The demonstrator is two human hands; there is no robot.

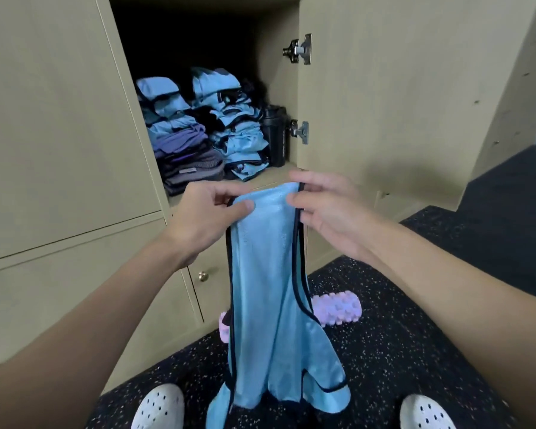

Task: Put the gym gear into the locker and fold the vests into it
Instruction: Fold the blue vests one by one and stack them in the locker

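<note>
- Light blue vest (266, 274), dark trim, hangs lengthwise at frame centre; hem reaches the speckled floor (399, 351) between two white shoes (158, 408).
- Left hand (205, 221): thumb and fingers pinch the vest's top-left corner.
- Right hand (328, 212): fingers curled, pinching the top-right edge.
- Open locker (338, 88), upper centre: two stacks of folded vests (239, 131), black bottle (274, 134) beside them.
- Pink foam roller (334, 308) on the floor behind the vest.

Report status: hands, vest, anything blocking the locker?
Left hand, right hand pinch vest at top edge. Vest hangs unfolded before open locker. Folded stacks and bottle sit inside; roller lies on floor.
</note>
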